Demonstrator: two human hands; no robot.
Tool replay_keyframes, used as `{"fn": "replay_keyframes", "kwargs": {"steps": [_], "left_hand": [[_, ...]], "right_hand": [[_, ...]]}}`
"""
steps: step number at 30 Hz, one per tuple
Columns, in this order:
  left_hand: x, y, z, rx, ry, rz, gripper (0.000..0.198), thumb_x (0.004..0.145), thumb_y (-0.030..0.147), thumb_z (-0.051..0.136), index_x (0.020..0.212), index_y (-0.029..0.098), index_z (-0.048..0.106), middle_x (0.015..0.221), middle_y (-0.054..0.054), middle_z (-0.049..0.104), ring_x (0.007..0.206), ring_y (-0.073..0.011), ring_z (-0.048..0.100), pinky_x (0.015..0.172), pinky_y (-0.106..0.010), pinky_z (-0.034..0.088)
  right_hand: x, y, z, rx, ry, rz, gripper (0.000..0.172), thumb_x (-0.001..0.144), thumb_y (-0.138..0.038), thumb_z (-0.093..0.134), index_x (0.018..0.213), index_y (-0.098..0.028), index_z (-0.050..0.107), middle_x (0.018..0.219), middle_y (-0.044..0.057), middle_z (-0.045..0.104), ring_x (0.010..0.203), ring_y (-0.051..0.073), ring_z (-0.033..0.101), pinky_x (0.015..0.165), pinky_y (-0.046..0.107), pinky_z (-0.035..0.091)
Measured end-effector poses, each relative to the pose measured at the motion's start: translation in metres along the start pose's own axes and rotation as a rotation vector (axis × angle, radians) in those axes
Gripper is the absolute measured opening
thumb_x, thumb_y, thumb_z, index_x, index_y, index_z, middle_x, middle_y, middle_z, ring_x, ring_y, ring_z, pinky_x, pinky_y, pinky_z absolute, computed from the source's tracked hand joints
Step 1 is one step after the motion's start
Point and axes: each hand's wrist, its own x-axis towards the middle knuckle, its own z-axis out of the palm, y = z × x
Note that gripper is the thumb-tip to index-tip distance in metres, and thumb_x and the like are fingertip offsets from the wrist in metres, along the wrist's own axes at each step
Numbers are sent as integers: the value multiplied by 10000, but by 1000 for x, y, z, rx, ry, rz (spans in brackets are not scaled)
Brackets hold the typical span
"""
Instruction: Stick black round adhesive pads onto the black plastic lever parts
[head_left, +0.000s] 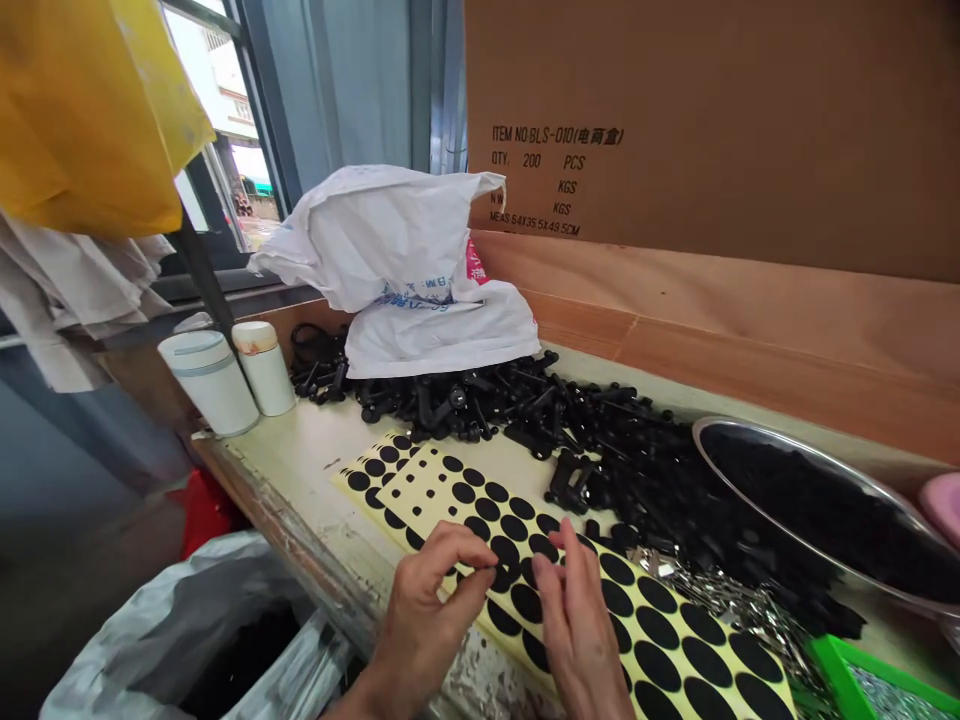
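Black round stickers (656, 637) on a yellow backing sheet (667, 590) lie directly under both hands, and the sheet runs from beneath them up the worktop (300, 505). The left hand (427, 610) is curled, its fingers (457, 545) closed toward the thumb at the sheet's surface, while the right hand (577, 635) rises beside it with its fingers (570, 570) drawn close together. Both hands are pinching at about the same spot among the stickers, though the fingers hide exactly what lies between them. A second yellow sheet (367, 478) lies partly under the first, toward the worktop's front edge. Just past the sheets, a long heap of black plastic parts (517, 410) spreads along the worktop. To the right, a steel bowl (817, 500) is filled with small black pieces, and silver metal clips (720, 600) lie in a loose pile beside the sheet. Below them, the corner of a green tray (862, 675) holds more silver pieces. Farther back, a white plastic bag (405, 270) sits on the black parts, two white canisters (210, 380) stand upright at the left, and a large cardboard box (675, 120) rises behind. Below the worktop's edge, a grey plastic-lined bin (187, 640) stands open.
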Motion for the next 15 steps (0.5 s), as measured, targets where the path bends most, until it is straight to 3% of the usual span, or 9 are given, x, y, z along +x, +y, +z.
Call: {"fn": "replay_keyframes", "kwargs": {"steps": [2,6,11,15], "left_hand": [[4,1,5,-150,59,-143,59,765,195,670,811,203,634,804,5,597,793,-134,543,744,-230,406],[13,-1,17,-442,85,-410,195,686,195,740,846,185,628,742,20,596,709,-99,514,711,-205,391],[15,-8,32,-521,94,-478,208,654,192,759,818,175,633,710,25,609,687,-90,512,710,-199,391],[17,-10,37,-482,66,-502,175,638,191,761,762,167,640,666,30,601,648,-85,513,656,-191,386]], "right_hand": [[2,3,-1,69,19,96,601,766,-621,568,1171,-179,615,1026,88,622,801,212,593,738,322,484],[-5,-9,0,330,-74,247,409,690,-568,690,857,-194,676,683,4,596,606,151,528,602,260,452],[-6,-17,2,395,-92,241,338,708,-506,700,658,-184,608,582,-31,477,567,115,421,551,218,378],[0,-8,0,316,-41,107,295,749,-460,657,639,-195,588,604,-23,482,561,123,431,534,232,382]]}}
